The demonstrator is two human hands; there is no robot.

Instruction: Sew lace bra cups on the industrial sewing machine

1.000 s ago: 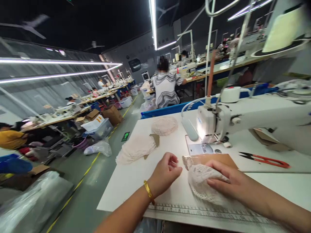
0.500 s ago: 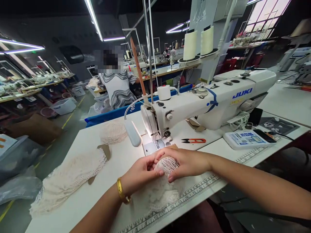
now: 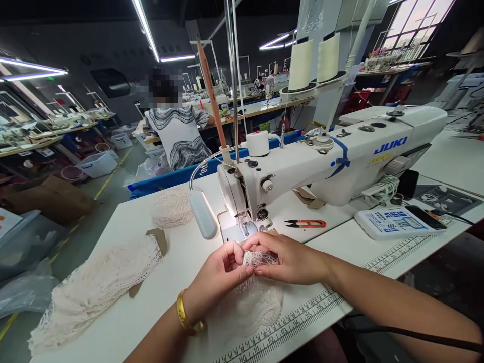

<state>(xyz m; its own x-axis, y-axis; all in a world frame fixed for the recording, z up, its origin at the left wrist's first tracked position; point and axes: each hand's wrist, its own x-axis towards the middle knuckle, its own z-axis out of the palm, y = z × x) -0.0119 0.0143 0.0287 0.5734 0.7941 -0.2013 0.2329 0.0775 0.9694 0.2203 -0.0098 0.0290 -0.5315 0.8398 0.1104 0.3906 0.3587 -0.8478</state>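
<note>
A worker's left hand [image 3: 225,267] and right hand [image 3: 289,257] nearly meet at the front of the tabletop [image 3: 181,259], thumbs and fingers of both pinching a piece of white lace [image 3: 262,300]. The lace lies between and below them, with neither hand the nearer. Its gripped band runs crosswise from hand to hand, while the loose body points back toward the worker, its rounded edge close to a printed ruler [image 3: 295,317]; the full long axis is partly hidden by the fingers. Just beyond the fingertips — straight ahead — sits the lit needle plate [image 3: 232,233] of a white sewing machine [image 3: 291,171]. Orange-handled snips [image 3: 305,223] lie to the right, and a lamp [image 3: 204,214] hangs to the left. Farther left rest two lace piles [image 3: 98,287] — one long, one rounder. Beyond, a person in a wave-patterned shirt [image 3: 177,131] sits facing away.
</note>
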